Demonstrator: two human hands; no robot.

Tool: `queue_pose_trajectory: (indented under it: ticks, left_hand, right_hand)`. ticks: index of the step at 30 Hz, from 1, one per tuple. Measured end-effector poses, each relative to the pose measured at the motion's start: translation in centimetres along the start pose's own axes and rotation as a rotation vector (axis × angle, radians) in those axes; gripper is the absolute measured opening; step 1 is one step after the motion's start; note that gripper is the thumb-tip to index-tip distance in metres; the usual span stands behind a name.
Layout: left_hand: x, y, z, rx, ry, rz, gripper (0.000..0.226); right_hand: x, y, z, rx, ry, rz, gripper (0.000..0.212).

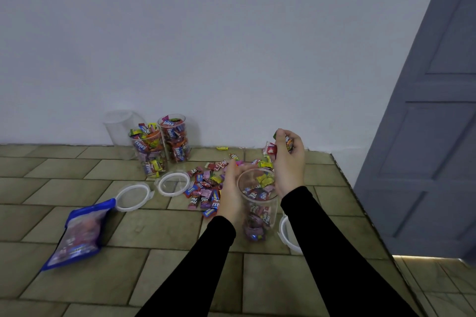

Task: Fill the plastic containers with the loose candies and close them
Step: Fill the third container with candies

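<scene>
Left hand (pixel 231 188) steadies my clear plastic cylinder container (pixel 257 203), roughly half full; right hand (pixel 288 154) pinches a few wrapped candies (pixel 271 148) above its mouth. I judge a loose release could scatter them onto the tiled floor (pixel 154 226). Two candy-filled jars (pixel 162 147) stand lidless by the wall; an empty one (pixel 119 126) behind.

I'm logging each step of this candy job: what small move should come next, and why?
Probably lower the right hand over the part-filled container and let go. It grips candies just above and behind the open mouth, while the left hand steadies the wall.
</scene>
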State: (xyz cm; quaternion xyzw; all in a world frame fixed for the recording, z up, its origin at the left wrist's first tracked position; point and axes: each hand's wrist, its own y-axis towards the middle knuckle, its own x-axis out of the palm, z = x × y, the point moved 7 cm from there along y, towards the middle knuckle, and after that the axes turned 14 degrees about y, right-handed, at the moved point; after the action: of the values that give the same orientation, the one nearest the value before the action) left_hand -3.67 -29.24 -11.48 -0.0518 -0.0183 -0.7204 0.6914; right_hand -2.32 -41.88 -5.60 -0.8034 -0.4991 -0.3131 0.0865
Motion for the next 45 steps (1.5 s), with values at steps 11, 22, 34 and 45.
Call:
queue_pose_trajectory:
  ticks: [11,22,34,45]
  left_hand:
    - [0.4,0.6,-1.9,-0.069,-0.123,-0.091,0.084]
    - [0.5,0.7,-2.2,-0.110,-0.137,-0.065,0.081]
    - [0.4,0.7,-2.4,-0.101,-0.131,-0.062,0.082]
    - [0.5,0.4,-2.1,-0.089,-0.156,-0.054,0.080]
  right_hand:
    - [1.6,-1.0,-0.2,0.131,0.095,-0.292,0.014]
    - [1.9,-1.7,-0.6,0.117,0.133,-0.324,0.010]
    - [2.1,-1.7,-0.2,0.138,0.093,-0.344,0.008]
    - [2.1,-2.2,-0.6,0.155,-0.012,-0.327,0.006]
